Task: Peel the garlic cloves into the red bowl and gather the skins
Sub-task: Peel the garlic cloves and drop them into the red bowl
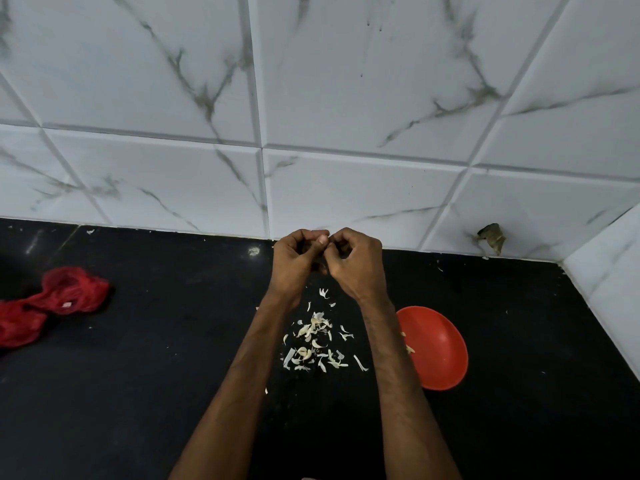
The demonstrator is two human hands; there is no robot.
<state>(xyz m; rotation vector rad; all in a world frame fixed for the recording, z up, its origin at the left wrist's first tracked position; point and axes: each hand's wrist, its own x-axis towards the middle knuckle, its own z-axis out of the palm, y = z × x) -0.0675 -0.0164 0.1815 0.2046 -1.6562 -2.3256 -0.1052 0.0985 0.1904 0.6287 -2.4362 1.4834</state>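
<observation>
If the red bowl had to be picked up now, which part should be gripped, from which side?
Probably the right rim of the red bowl, approached from the right and above. It sits upright, mouth open, so a thumb inside and fingers outside would pinch the thin wall; the right forearm hides its left edge.

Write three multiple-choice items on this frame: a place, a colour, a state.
1. The red bowl sits: A) left of both arms B) right of the right forearm C) against the wall.
2. The counter is: A) white B) black C) wooden.
3. The left hand and right hand are: A) flat on the counter B) fingers curled, fingertips together C) inside the bowl.
Answers: B, its rim shows past the right forearm; B, it is dark under the pale skins; B, both curl together beyond the skins.
</observation>
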